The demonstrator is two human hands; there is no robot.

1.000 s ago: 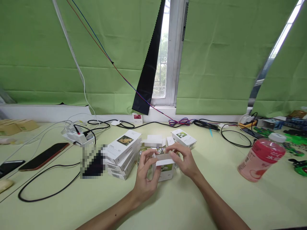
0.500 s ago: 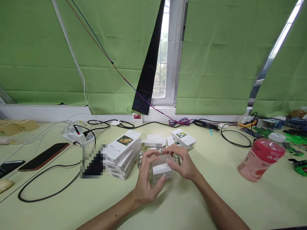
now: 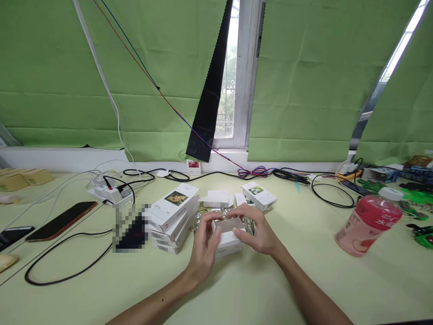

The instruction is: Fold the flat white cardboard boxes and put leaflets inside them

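Note:
A small white box (image 3: 228, 246) with an open top stands on the pale green table (image 3: 257, 289), between my two hands. My left hand (image 3: 205, 246) grips its left side, the thumb at the near upper edge. On the right side my right hand (image 3: 259, 229) holds the same box, its thumb on the front flap and fingers around the far side. Shiny metallic packets (image 3: 250, 225) lie behind the box, partly hidden by my fingers. To the left is a stack of flat white boxes (image 3: 174, 207) with a flower picture on top.
More white boxes (image 3: 260, 196) lie behind my hands. A pink bottle (image 3: 368, 223) stands at the right, near green parts (image 3: 424, 234). On the left are a phone (image 3: 62, 221), a power strip (image 3: 110, 192) and a looped black cable (image 3: 27, 271).
My left thumb has moved up from the front of the box to its upper edge, and my left fingers have closed in on it. My right hand has barely moved.

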